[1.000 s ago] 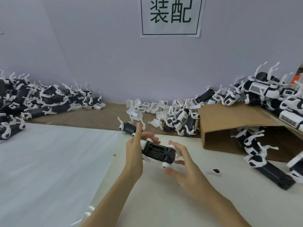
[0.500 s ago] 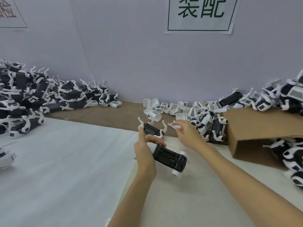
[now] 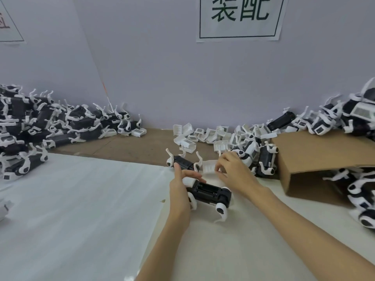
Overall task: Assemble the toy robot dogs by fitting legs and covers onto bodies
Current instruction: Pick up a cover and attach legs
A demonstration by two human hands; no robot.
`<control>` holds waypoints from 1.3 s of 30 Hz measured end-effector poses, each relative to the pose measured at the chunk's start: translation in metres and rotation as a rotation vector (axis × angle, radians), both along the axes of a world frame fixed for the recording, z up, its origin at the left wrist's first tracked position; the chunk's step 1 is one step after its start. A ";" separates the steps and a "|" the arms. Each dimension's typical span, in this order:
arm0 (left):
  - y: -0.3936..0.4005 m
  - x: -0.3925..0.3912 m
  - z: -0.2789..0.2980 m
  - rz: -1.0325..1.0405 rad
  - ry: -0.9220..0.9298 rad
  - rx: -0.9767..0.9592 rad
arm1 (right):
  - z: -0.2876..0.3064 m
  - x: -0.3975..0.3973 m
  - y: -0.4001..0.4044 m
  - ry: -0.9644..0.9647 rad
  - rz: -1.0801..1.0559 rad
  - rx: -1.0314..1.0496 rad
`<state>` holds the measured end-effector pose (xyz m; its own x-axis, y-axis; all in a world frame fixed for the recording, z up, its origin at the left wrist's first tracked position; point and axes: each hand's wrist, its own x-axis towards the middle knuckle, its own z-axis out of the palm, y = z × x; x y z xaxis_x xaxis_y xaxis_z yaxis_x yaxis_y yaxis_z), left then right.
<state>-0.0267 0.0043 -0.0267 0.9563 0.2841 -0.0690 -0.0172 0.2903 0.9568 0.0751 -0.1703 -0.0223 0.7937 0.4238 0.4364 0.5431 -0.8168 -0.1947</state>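
A black toy dog body (image 3: 211, 192) with white legs lies belly-up, its open battery bay showing, just above the white sheet. My left hand (image 3: 180, 187) grips its left end, thumb over the top. Just beyond it my right hand (image 3: 233, 173) pinches a white cover (image 3: 209, 166) by its right edge. Another dog body (image 3: 182, 162) with legs up lies right behind the cover. A heap of loose white covers (image 3: 203, 134) sits against the wall.
A large pile of assembled dogs (image 3: 40, 126) fills the left side. More dogs (image 3: 334, 118) lie at the right, on and under a tipped cardboard box (image 3: 316, 157). White sheet (image 3: 81, 209) covers the near table; brown cardboard (image 3: 132, 147) lies behind.
My right hand left the dog body, reached to the cover pile and now holds a white cover, drawn back a little toward the body. My left hand kept its grip.
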 end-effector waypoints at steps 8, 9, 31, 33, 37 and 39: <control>-0.008 -0.006 0.006 0.004 0.044 0.023 | -0.009 -0.097 -0.074 0.238 -0.102 0.625; -0.007 -0.007 0.006 0.003 0.050 0.014 | -0.012 -0.105 -0.075 0.277 -0.082 0.699; -0.049 -0.038 0.009 -0.148 -0.282 0.407 | 0.000 -0.141 -0.082 0.346 0.039 1.374; -0.050 -0.041 0.010 -0.168 -0.335 0.445 | -0.003 -0.145 -0.079 0.255 -0.008 1.115; -0.054 -0.047 0.013 -0.231 -0.423 0.525 | -0.013 -0.150 -0.067 0.145 0.009 0.706; -0.056 -0.048 0.014 -0.239 -0.431 0.539 | -0.017 -0.153 -0.060 0.118 -0.007 0.624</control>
